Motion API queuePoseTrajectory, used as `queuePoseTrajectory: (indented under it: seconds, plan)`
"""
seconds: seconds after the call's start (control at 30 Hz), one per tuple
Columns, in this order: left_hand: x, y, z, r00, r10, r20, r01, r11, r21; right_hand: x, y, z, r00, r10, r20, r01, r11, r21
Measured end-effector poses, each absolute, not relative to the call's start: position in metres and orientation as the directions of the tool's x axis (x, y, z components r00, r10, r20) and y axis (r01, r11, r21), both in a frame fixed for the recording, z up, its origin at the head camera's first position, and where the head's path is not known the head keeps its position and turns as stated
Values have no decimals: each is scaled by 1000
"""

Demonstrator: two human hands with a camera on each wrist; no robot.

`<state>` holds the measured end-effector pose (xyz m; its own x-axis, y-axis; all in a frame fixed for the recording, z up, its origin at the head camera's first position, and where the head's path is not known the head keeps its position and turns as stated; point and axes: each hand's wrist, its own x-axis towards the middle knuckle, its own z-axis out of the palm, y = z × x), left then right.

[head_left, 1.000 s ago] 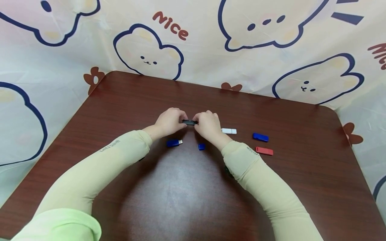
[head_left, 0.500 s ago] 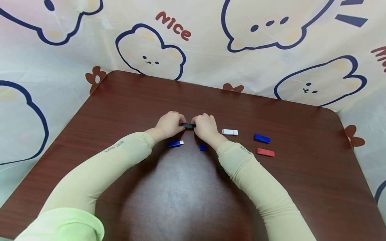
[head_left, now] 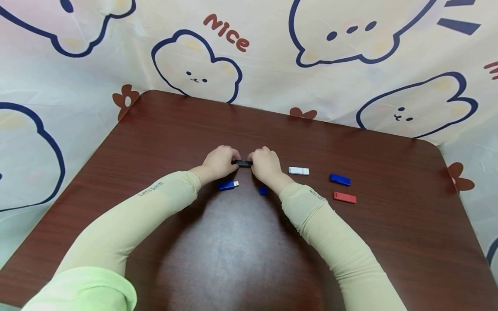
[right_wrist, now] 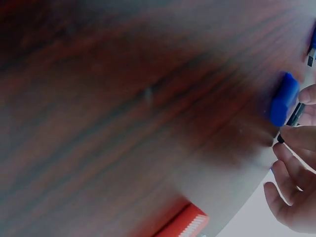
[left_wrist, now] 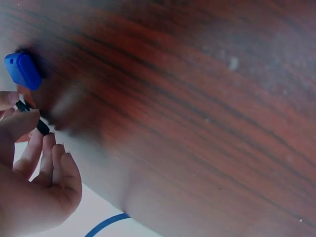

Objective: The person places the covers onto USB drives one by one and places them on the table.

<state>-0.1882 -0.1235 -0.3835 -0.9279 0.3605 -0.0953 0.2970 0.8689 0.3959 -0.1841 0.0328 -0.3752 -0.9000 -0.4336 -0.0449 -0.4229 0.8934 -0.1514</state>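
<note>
A black USB stick [head_left: 244, 163] lies level between both hands over the middle of the table. My left hand [head_left: 220, 161] pinches its left end between thumb and fingers, and my right hand [head_left: 266, 165] pinches the right end. Fingers cover both tips of the stick. Just nearer than the left hand rests a blue USB stick [head_left: 227, 185] with its metal plug bare, pointing right. A small blue cap [head_left: 263, 190] sits below the right hand, partly beside the wrist. The right wrist view has the black stick [right_wrist: 296, 114] behind the blue cap [right_wrist: 285, 98].
Right of the right hand lies a white USB stick [head_left: 298, 171]. Farther right are another blue USB stick [head_left: 340, 179] and a red one [head_left: 345, 197]. The brown table [head_left: 233, 255] meets a printed cloth backdrop [head_left: 268, 82] at its back and sides.
Both hands have come slightly toward the person and lower with the black USB stick, mostly in the first half second. They keep their pinch on it. The head view has shifted slightly.
</note>
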Motion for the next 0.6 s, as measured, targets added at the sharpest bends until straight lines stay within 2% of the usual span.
queuePoseTrajectory:
  seconds: [0.23, 0.4, 0.6]
  plan:
    - [-184, -128, -381, -929, 353, -113, 280, 868, 410, -184, 35, -374, -904, -421, -78, -400, 896, -192]
    - [-179, -136, -368, -925, 350, -148, 263, 871, 415, -180, 46, -367, -902, -422, -89, -384, 881, -277]
    - [-170, -146, -349, -855, 423, -301, 278, 862, 423, -165, 65, -350, -859, -470, -203, -381, 851, -360]
